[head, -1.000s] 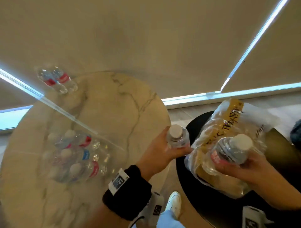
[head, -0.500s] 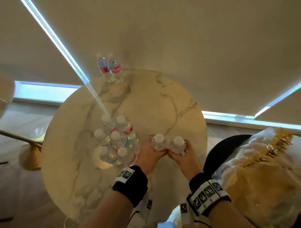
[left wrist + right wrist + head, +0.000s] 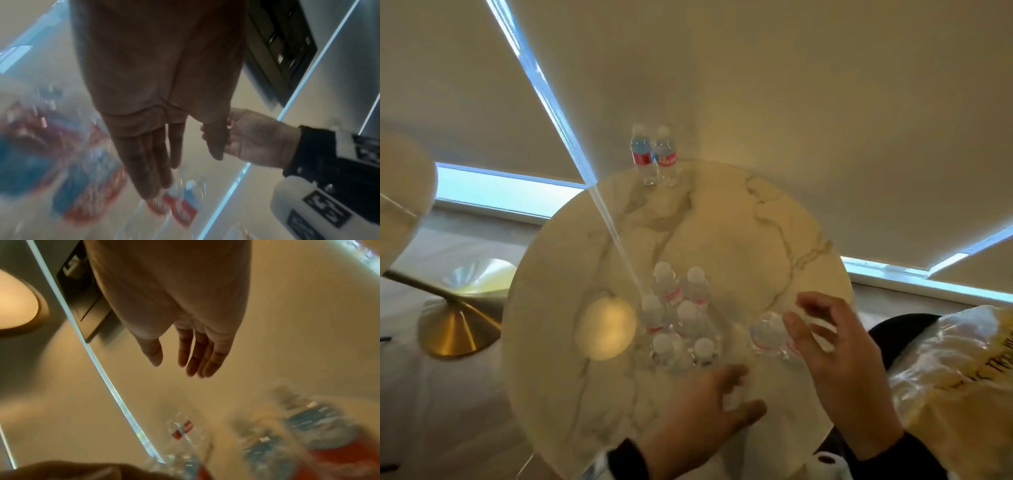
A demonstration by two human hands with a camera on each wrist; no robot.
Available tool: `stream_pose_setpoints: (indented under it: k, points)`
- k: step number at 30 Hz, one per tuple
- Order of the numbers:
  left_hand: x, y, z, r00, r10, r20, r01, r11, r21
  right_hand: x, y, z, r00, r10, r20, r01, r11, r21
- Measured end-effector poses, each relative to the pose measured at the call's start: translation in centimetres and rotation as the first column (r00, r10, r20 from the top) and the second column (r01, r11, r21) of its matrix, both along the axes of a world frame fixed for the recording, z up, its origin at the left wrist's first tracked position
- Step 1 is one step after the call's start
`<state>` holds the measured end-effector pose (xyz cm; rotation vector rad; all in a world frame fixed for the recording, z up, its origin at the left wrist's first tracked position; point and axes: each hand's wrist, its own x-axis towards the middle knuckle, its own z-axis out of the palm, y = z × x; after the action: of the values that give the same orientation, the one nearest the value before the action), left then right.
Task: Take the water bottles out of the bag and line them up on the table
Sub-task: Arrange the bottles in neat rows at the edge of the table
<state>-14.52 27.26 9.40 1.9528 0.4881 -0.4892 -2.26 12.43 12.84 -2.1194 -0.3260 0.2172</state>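
While motion blur is smearing the clear plastic water bottles, both hands, left hand and right hand, are hovering with released fingers over the round marble table.

— What sort of place is this?
— It looks like a lounge or café corner. A round marble table stands by big windows with beige roller blinds drawn down.
— Anything else?
— A second table with a brass cone base, a black side table, pale floor.
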Motion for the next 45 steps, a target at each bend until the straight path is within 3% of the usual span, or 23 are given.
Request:
stream_pose_setpoints:
  k: [2, 4, 6, 8, 11, 15, 18, 24, 35, 45]
  points:
    - [-0.6, 3.9, 3.5, 0.997, -0.015, 0.077, 0.018, 0.999, -0.034, -0.6, 3.9, 1.6, 0.989, 0.075, -0.13, -0.066, 0.995, 0.074]
    - [0.0, 8.8, 5.8, 0.981, 0.002, 0.194, -0.019, 0.996, 0.086, -0.5, 8.3, 2.1, 0.977, 0.136, -0.162, -0.133, 0.991, 0.032]
    - [1.3, 13.5, 5.7, 0.952, 0.009, 0.305, -0.089, 0.964, 0.251, 0.4, 12.1, 1.0, 0.979, 0.157, -0.133, -0.174, 0.976, -0.128]
    - [3.4, 17.1, 3.9, 0.946, -0.056, 0.321, -0.075, 0.921, 0.382, 1.6, 15.1, -0.9, 0.972, 0.177, -0.154, -0.22, 0.914, -0.341]
    - [7.0, 20.5, 0.7, 0.943, -0.222, 0.248, 0.087, 0.883, 0.461, 3.1, 18.0, -2.6, 0.95, 0.154, -0.272, -0.282, 0.8, -0.53]
    - [9.5, 21.4, -1.5, 0.86, -0.492, 0.132, 0.39, 0.802, 0.452, 4.0, 19.1, -2.8, 0.959, 0.153, -0.237, -0.27, 0.74, -0.616]
    - [10.1, 21.7, -2.2, 0.836, -0.53, 0.141, 0.421, 0.785, 0.454, 5.2, 19.5, -2.3, 0.964, 0.159, -0.215, -0.261, 0.729, -0.633]
    - [16.5, 25.9, -1.4, 0.879, -0.442, 0.178, 0.322, 0.826, 0.462, 10.8, 22.0, -0.6, 0.968, 0.193, -0.161, -0.251, 0.725, -0.641]
    - [34.4, 31.8, -1.5, 0.84, -0.52, 0.157, 0.305, 0.691, 0.656, 27.5, 30.7, -2.4, 0.957, 0.284, -0.064, -0.257, 0.722, -0.642]
    - [38.4, 33.8, -2.1, 0.854, -0.492, 0.169, 0.233, 0.652, 0.722, 32.1, 33.2, -3.9, 0.922, 0.386, 0.04, -0.278, 0.73, -0.624]
